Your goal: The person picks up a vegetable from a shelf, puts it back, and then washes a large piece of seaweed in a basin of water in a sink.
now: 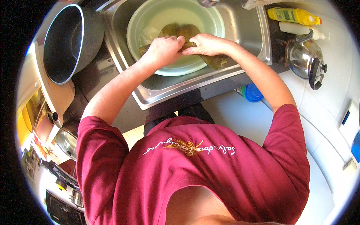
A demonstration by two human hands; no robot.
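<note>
A brownish-green, limp, wet sheet (179,30), like a soaked leaf or seaweed, lies partly in cloudy water in a pale green basin (132,35). My left hand (164,49) is closed round one part of it, knuckles up. Close beside it, my right hand (205,44) pinches the same piece between thumb and fingers. A ragged end (216,62) of the sheet hangs below my right hand, over the basin's near rim. The exact kind of the sheet cannot be made out.
The basin stands in a steel sink (140,98) set in a dark counter. To the left is a large dark pot (88,41). At the right are a yellow bottle (290,15), a white bottle (300,29) and a steel kettle (303,54). A blue lid (253,93) shows below the counter.
</note>
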